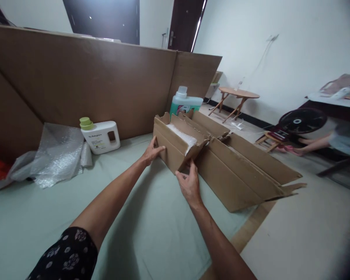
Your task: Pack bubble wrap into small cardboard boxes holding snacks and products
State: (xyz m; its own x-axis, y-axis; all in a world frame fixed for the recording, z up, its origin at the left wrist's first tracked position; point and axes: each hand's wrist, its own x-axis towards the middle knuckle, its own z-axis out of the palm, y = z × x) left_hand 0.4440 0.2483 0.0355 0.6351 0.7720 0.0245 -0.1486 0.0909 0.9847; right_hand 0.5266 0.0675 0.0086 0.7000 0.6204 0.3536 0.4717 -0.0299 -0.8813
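A small open-topped cardboard box (170, 147) stands on the pale green cloth in front of me, with bubble wrap (183, 135) inside it. My left hand (153, 152) grips its left end, thumb along the near side. At the near right corner, low down, my right hand (189, 182) holds the same box; some of its fingertips are hidden by the corner. A longer open cardboard box (233, 175) lies close by on the right. Behind the small one sits another open carton (211, 123), partly hidden.
A white jug with a green cap (103, 136) stands left beside loose bubble wrap (58, 151). A teal liquid bottle (186, 102) is behind the boxes. Tall cardboard panels (105, 81) rise at the back. To the right are a round wooden table (239, 92), a fan (299, 121) and a person's legs (316, 144).
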